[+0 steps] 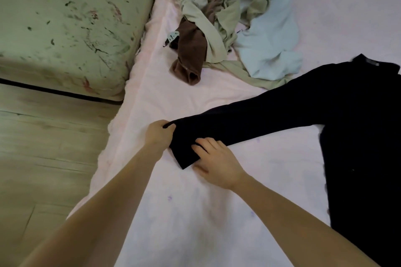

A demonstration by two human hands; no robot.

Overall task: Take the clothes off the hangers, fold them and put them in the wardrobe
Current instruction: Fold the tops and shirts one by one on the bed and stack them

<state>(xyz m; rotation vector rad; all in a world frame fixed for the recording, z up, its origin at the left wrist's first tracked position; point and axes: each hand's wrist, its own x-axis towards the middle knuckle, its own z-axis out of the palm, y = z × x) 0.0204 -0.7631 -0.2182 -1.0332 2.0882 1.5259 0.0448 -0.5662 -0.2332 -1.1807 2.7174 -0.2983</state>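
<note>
Gripping the cuff end of a black garment (325, 110) with my left hand (159, 134): fingers are curling over the upper corner of the sleeve (238, 121), thumb side under the cloth, so they are pinching the fabric. My right hand (217, 161) is lying on the lower part of the same cuff, fingers slightly spread and fairly straight, pressing the cloth flat against the sheet (195, 212); I cannot tell whether the thumb is tucked under the edge.

The sleeve is running from my hands toward 2 o'clock, where it is joining the body of the garment. That body is lying flat at 3 to 4 o'clock, partly cut off by the right edge of view; its collar is sitting near 2 o'clock.

The pale pink sheet is covering the bed under everything. At 12 o'clock a loose pile of clothes is lying crumpled: a brown piece (191, 54) with a small tag beside it, beige-green pieces (214, 34) draped over and around it, and a light blue piece (267, 45) to their right, its lower edge near the black sleeve.

At 10 o'clock a pale green cushion (65, 26) with dark marks is sitting beside the bed, well apart from my hands. At 8 o'clock the wooden floor (43, 147) is showing.
</note>
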